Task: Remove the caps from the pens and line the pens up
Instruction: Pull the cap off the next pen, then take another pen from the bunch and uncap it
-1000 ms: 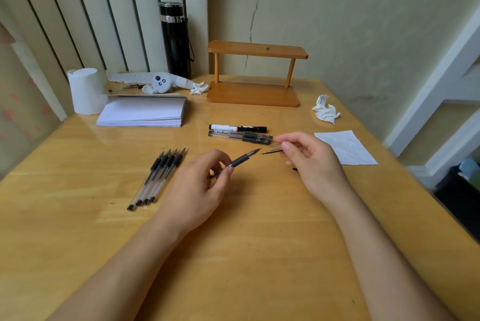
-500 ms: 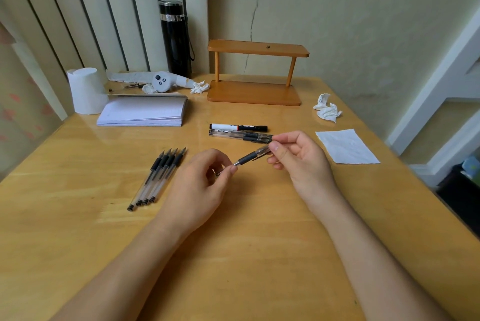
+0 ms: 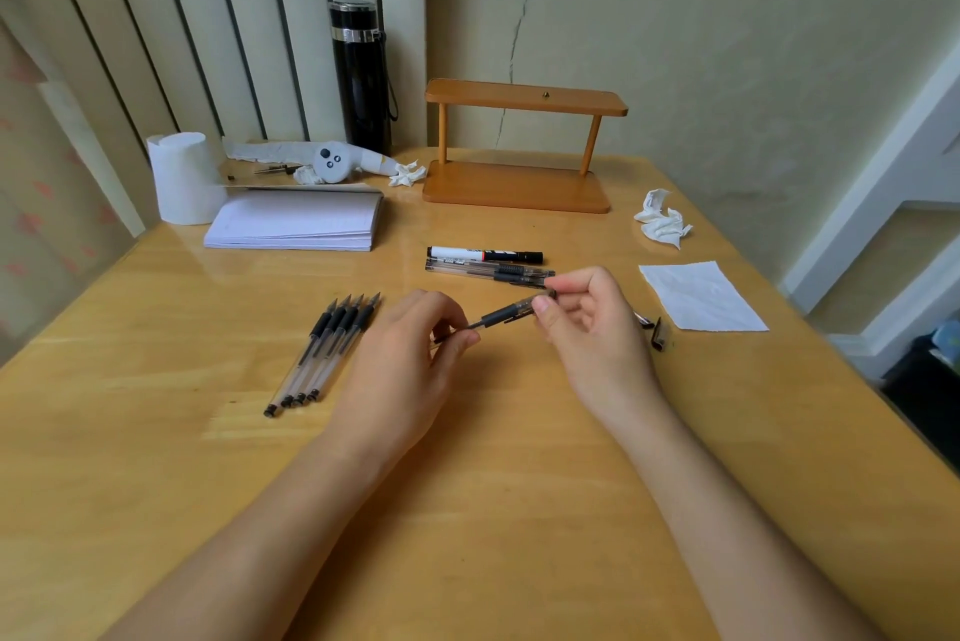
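The left hand [image 3: 400, 354] is curled with its fingers pinched around the barrel of a clear plastic pen with a black rubber grip [image 3: 501, 315], held just above the light wooden worktop [image 3: 493, 510] and pointing up to the right. The right hand [image 3: 592, 323] pinches the far end of that same pen between thumb and fingertips, over its tip; whether a cap sits under those fingers cannot be told. To the left of the left hand, 4 uncapped clear pens with black grips [image 3: 327, 349] lie touching side by side in a slanted row, tips pointing away. Beyond the hands, 2 capped clear pens [image 3: 488, 271] lie flat together, with a white and black marker with a red band [image 3: 483, 255] just behind them. Right of the right hand, small dark pen caps [image 3: 657, 331] lie on the worktop near a flat white square of paper [image 3: 701, 295]. A crumpled white tissue [image 3: 662, 219] sits further back.
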